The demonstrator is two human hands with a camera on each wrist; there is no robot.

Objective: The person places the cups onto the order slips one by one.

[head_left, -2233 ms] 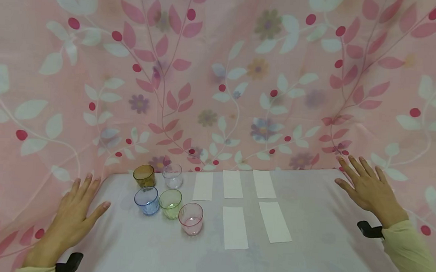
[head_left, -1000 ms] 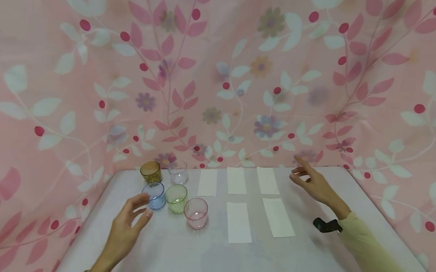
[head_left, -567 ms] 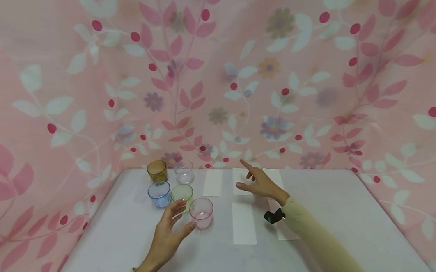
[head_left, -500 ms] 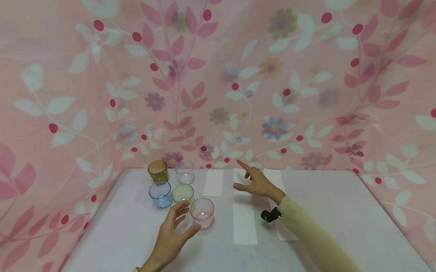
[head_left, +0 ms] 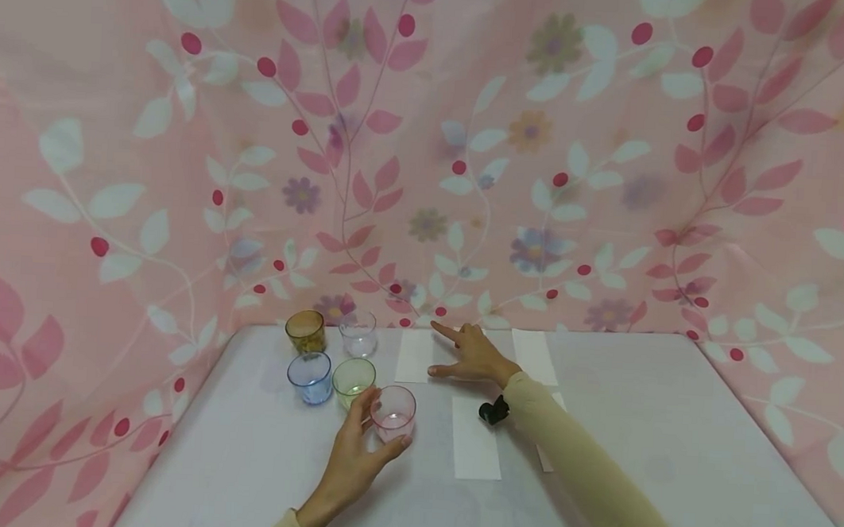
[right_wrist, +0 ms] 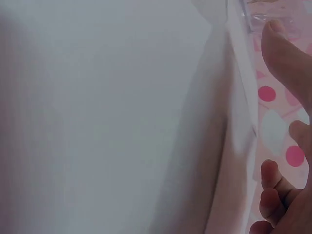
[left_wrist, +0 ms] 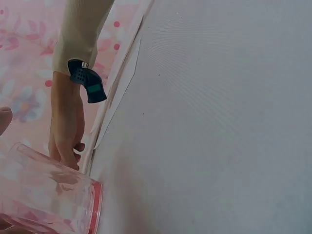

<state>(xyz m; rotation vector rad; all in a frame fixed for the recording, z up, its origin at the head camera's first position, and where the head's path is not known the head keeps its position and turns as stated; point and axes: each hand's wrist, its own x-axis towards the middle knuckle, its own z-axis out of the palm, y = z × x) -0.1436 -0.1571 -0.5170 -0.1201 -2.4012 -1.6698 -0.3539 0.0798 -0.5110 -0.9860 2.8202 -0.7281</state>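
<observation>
Left hand [head_left: 351, 457] advanced to pink cup [head_left: 394, 412]; grasp appears feasible.
Left grip: cannot tell if closed; right hand [head_left: 473, 357]: loose, empty.

Pink-tinted, see-through glass [head_left: 393, 415], upright, on white table [head_left: 254, 462]

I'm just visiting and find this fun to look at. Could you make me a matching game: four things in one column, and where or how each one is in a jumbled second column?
Column one
1. Pink glass
2. Amber glass
3. Clear glass
4. Right hand

Column two
A. Just behind the green glass
B. Holding nothing, seen over the white cards
C. Between thumb and fingers of the left hand
D. Just behind the blue glass

Pairs: 1-C, 2-D, 3-A, 4-B
</observation>
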